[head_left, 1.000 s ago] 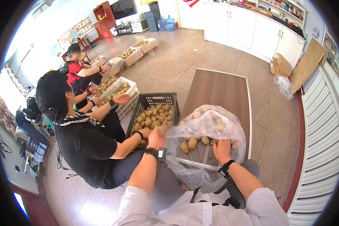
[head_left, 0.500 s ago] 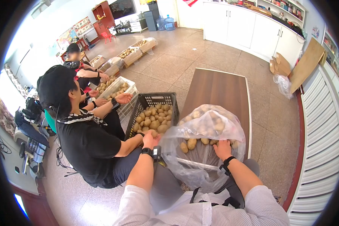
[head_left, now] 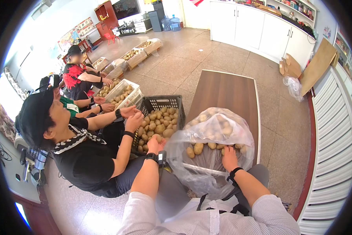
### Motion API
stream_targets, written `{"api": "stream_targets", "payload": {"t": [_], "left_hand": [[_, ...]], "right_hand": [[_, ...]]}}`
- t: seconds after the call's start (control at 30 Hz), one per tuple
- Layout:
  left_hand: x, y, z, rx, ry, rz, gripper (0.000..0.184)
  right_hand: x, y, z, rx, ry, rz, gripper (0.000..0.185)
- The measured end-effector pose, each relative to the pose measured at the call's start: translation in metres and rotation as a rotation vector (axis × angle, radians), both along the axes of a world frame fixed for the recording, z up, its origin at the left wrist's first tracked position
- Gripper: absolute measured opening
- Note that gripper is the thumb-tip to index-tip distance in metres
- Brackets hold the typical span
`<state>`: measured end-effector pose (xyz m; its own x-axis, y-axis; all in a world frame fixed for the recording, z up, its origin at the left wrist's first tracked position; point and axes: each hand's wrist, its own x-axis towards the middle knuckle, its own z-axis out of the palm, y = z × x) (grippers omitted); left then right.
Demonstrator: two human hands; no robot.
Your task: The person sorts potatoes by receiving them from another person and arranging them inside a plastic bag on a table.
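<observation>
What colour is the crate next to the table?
The crate is black, shown best in the head view.

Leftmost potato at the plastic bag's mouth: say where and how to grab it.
Probably pinch its middle across the width, from the near side: the leftmost potato is oblong, one end facing that way, and the plastic bag gapes there.

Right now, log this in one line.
left hand: holding potato at black plastic crate | right hand: at potatoes in clear plastic bag | bag: on brown table
</observation>
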<state>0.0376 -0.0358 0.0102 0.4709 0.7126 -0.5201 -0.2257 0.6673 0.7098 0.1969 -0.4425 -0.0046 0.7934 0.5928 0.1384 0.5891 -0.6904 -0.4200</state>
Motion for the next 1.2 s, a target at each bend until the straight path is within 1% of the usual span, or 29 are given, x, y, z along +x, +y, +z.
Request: {"api": "stream_targets", "payload": {"t": [0.07,0.2,0.27,0.3,0.37,0.4,0.47,0.5,0.57,0.6,0.63,0.67,0.7,0.73,0.77,0.8,0.83,0.9,0.93,0.97,1.0,1.07,1.1,1.17,1.2], "left_hand": [[0.001,0.002,0.0,0.021,-0.006,0.015,0.018],[-0.001,0.006,-0.004,0.041,-0.028,0.031,0.021],[-0.001,0.01,-0.007,0.011,-0.036,0.05,0.025],[0.001,0.014,-0.008,-0.025,-0.037,0.069,0.028],[0.002,0.017,-0.011,-0.051,-0.023,0.091,0.031],[0.003,0.014,-0.004,-0.075,-0.01,0.115,0.033],[0.005,0.015,-0.003,-0.102,-0.008,0.099,0.034],[0.005,0.019,-0.008,-0.026,0.003,0.049,0.035],[0.01,0.01,-0.003,0.052,0.036,-0.026,0.035],[0.012,-0.004,0.017,0.06,0.05,-0.051,0.035],[0.016,-0.019,0.038,0.072,0.09,-0.071,0.033],[0.021,-0.031,0.058,0.084,0.127,-0.094,0.031],[0.022,-0.043,0.073,0.068,0.139,-0.107,0.031],[0.023,-0.053,0.086,0.144,0.155,-0.24,0.032],[0.025,-0.06,0.094,0.222,0.166,-0.371,0.032],[0.029,-0.066,0.097,0.211,0.172,-0.383,0.032],[0.033,-0.073,0.101,0.233,0.188,-0.506,0.033],[0.039,-0.086,0.109,0.272,0.226,-0.709,0.035],[0.042,-0.095,0.114,0.267,0.228,-0.715,0.035],[0.044,-0.102,0.119,0.286,0.27,-0.81,0.037],[0.046,-0.109,0.122,0.306,0.31,-0.903,0.038],[0.048,-0.118,0.129,0.315,0.333,-0.954,0.041],[0.049,-0.122,0.13,0.315,0.339,-0.999,0.042],[0.051,-0.123,0.129,0.306,0.348,-1.045,0.042],[0.053,-0.124,0.127,0.254,0.322,-1.094,0.042]], "right_hand": [[0.001,0.0,0.003,-0.038,0.043,0.009,0.05],[-0.005,0.001,0.009,-0.008,0.054,-0.005,0.047],[-0.009,0.002,0.008,0.088,0.14,-0.054,0.046],[-0.007,0.005,0.005,0.084,0.143,-0.056,0.046],[-0.008,0.008,-0.003,0.274,0.244,-0.071,0.046],[-0.011,0.01,0.003,0.27,0.249,-0.075,0.046],[-0.014,0.015,0.011,0.342,0.437,-0.15,0.044],[-0.012,0.018,-0.012,0.395,0.37,-0.135,0.045],[-0.006,0.027,-0.046,0.55,0.734,-0.185,0.046],[-0.02,0.029,-0.001,0.666,1.024,-0.247,0.046],[-0.024,0.029,0.022,0.617,1.142,-0.284,0.051],[-0.026,0.034,0.032,0.602,1.154,-0.316,0.051],[-0.029,0.037,0.036,0.673,1.247,-0.294,0.052],[-0.029,0.04,0.04,0.75,1.337,-0.269,0.052],[-0.029,0.044,0.042,0.747,1.339,-0.287,0.052],[-0.028,0.047,0.045,0.786,1.404,-0.193,0.046],[-0.029,0.05,0.047,0.827,1.468,-0.095,0.04],[-0.032,0.058,0.057,0.813,1.477,-0.086,0.043],[-0.033,0.063,0.063,0.801,1.477,-0.052,0.046],[-0.034,0.069,0.069,0.793,1.474,-0.021,0.041],[-0.036,0.074,0.077,0.792,1.475,-0.025,0.041],[-0.04,0.084,0.089,0.758,1.424,0.03,0.034],[-0.041,0.088,0.094,0.757,1.428,0.027,0.034],[-0.04,0.095,0.1,0.642,1.36,0.097,0.039],[-0.041,0.098,0.102,0.64,1.365,0.095,0.039]]}}
